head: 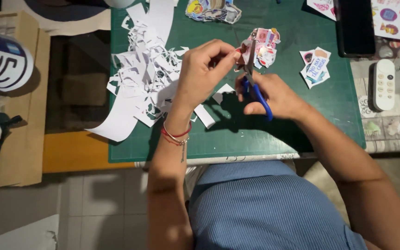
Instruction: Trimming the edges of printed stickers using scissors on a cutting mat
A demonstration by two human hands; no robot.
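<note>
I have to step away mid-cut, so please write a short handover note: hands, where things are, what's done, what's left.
Left hand: pinches the sticker sheet above the green mat.
Right hand: holds the blue-handled scissors, blades up into the sheet.
Done: a few cut stickers lie right of the hands, another pile at the mat's far edge; white paper scraps are heaped on the left.
Left: the held sheet is still being trimmed; an uncut sheet lies at the far right corner.

A pale tiled floor (pixel 103 194) lies dim beneath a wooden bench (pixel 86 157) and a patterned tablecloth (pixel 394 125).
</note>
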